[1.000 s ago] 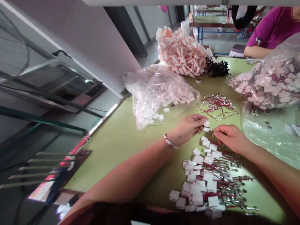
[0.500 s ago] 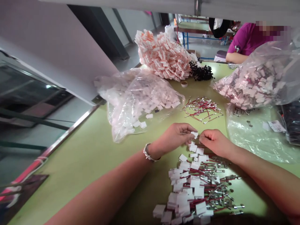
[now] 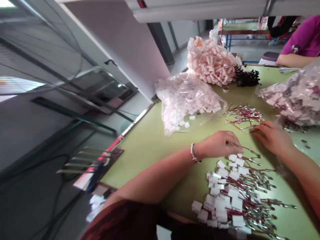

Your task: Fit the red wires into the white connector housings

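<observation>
My left hand, with a bracelet at the wrist, is closed over the near pile of red wires fitted with white plastic connectors; a red wire trails from its fingertips, though blur hides the grip. Farther out, my right hand reaches to a loose bunch of bare red wires with metal ends and touches its near edge with curled fingers. What the right hand's fingers pinch cannot be made out.
On the green table lie a clear bag of white connectors, a pink-white heap of parts, a black bundle and another filled bag. A person in a purple shirt sits at the far right.
My hands were together, pressing a white connector onto a wire. They have parted: the left dropped to the near pile, the right moved out to the bare-wire bunch. The camera swung left.
</observation>
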`<state>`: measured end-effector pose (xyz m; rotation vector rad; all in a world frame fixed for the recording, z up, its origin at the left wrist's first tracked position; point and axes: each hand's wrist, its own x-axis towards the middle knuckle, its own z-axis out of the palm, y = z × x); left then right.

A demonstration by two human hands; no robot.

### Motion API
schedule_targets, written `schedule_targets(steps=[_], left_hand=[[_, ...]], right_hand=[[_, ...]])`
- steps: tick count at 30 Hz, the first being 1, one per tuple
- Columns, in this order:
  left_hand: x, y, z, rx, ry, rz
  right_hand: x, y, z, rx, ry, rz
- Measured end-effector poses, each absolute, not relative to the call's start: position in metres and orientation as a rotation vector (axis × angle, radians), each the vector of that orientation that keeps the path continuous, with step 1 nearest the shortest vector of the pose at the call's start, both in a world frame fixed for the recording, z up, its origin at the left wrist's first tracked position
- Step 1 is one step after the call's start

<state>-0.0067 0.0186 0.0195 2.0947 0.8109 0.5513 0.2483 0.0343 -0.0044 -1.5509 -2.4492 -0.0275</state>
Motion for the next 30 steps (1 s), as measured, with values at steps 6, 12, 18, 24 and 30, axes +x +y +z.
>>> schedule_targets(steps=[6, 12, 18, 24, 30], left_hand=[[-0.085, 0.071, 0.021, 2.402, 1.956, 0.122], [-0.113, 0.093, 0.007, 2.393, 1.983, -0.011], [-0.099, 0.088, 0.011, 2.300, 1.912, 0.179], [-0.053, 0.060, 0.023, 1.808, 1.436, 0.687], [-0.006, 0.028, 0.006, 1.164, 1.029, 0.741]], right_hand=[[0.243, 0.030, -0.016, -1.485, -2.619, -0.062], [0.227, 0.018, -0.005, -1.614, -2.560, 0.047], [0.224, 0.016, 0.005, -1.735, -2.309, 0.438], [0.219, 0.011, 0.011, -1.633, -2.147, 0.505], [0.208, -0.002, 0.017, -1.479, -2.210, 0.401]])
